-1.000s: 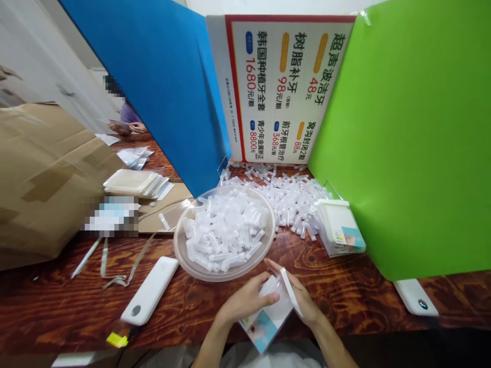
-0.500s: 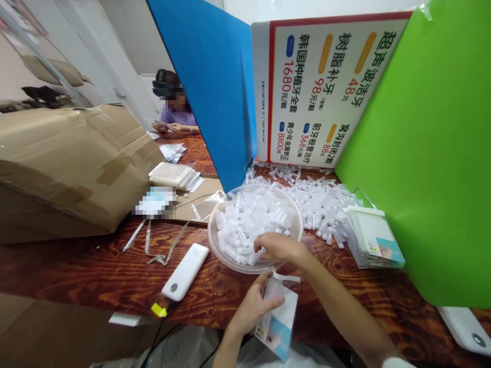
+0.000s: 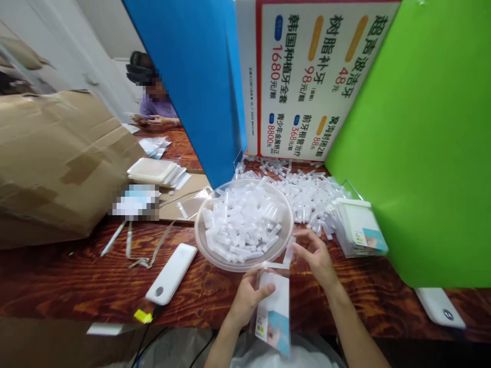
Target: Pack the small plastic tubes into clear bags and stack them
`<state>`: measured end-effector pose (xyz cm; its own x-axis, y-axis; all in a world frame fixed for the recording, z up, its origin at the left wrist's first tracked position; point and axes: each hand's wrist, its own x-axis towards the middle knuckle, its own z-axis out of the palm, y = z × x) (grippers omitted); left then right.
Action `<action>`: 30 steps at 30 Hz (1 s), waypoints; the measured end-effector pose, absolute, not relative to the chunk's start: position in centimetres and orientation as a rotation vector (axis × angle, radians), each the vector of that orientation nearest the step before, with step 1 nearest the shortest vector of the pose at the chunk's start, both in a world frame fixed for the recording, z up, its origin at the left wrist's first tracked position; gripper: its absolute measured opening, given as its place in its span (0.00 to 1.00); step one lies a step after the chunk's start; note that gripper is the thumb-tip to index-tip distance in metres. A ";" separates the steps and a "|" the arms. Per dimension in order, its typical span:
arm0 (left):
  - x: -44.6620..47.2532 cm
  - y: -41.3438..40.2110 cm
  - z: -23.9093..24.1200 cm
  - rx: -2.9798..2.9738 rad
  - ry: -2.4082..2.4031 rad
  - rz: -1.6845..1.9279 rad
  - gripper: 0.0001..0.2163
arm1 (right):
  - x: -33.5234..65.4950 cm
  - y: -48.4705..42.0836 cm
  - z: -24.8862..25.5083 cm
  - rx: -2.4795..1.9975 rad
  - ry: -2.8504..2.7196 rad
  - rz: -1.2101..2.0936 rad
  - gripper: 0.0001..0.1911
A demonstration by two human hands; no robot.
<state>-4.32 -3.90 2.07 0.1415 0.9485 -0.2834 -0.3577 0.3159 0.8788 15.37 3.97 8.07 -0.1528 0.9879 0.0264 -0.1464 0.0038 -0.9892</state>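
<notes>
Packet (image 3: 279,295), lower centre: gripped by left hand (image 3: 247,299), thumb across its face; white piece (image 3: 289,253), at packet's top right: pinched by right hand (image 3: 317,259), forearm slanting from lower right

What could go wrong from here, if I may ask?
The white-and-blue rectangular plastic packet appears to overhang the edge of the red-brown wooden table, so it might drop if the left hand loosens its grip. The right hand is near the round, translucent plastic bowl; a bump could spill its small white tubes.
</notes>
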 end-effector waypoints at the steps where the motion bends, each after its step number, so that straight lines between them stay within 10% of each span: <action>1: -3.8 -3.5 2.4 0.750 0.993 1.055 0.24 | 15.8 3.5 7.2 -1.038 -1.165 1.419 0.16; 13: 1.5 -1.7 4.5 0.673 1.115 0.997 0.19 | 20.0 1.4 2.8 -1.095 -1.224 1.616 0.33; 21: 6.5 -0.9 4.2 1.033 0.974 0.895 0.22 | 25.9 -1.4 5.7 -1.334 -1.334 1.254 0.15; 30: 6.9 0.2 0.5 1.180 1.065 0.860 0.25 | 48.2 -10.6 10.1 -2.222 -1.119 0.361 0.19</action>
